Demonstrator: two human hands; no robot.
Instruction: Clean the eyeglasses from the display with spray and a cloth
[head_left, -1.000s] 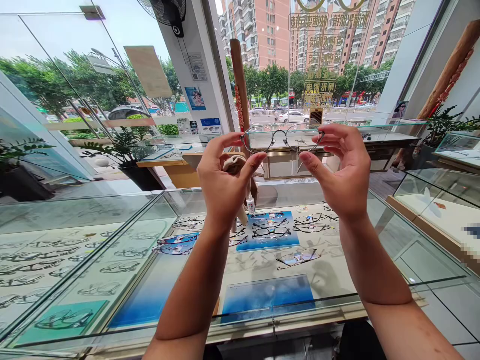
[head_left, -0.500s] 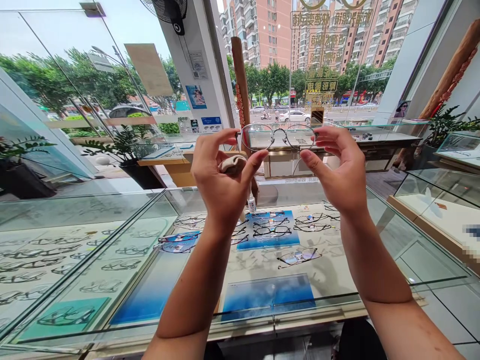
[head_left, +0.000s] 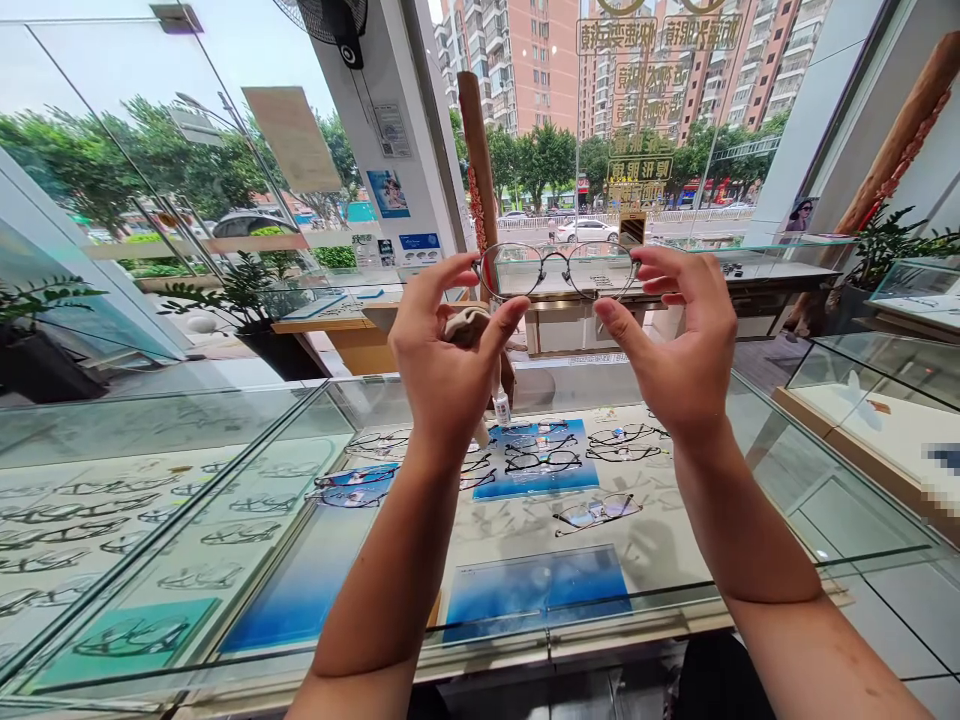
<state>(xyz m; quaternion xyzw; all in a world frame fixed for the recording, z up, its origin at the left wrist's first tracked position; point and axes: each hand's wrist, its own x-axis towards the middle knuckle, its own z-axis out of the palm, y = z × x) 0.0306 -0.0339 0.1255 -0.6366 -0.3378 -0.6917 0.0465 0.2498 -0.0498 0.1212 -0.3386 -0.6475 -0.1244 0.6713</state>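
Observation:
A pair of eyeglasses point(head_left: 556, 262) with thin dark rims and clear lenses is held up level in front of me, over the glass counter. My left hand point(head_left: 450, 345) pinches its left end between thumb and fingers. A crumpled beige cloth point(head_left: 468, 324) is tucked in that same palm, partly hidden by the hand. On the opposite end, my right hand point(head_left: 679, 340) grips the frame near the hinge with thumb and fingertips. Below, more eyeglasses point(head_left: 544, 460) lie in rows on the counter, some on a blue mat point(head_left: 536, 482).
The glass display counter point(head_left: 664, 575) spans the space below my arms. A small white bottle point(head_left: 502, 406) stands on it beyond my left wrist. Another glass case point(head_left: 885, 400) is at the right. A potted plant point(head_left: 251, 310) and a wooden post point(head_left: 474, 160) stand farther back.
The eyeglasses have tilted slightly, so the lenses look rounder and face me more. Both hands keep their hold. The whole view has shifted slightly.

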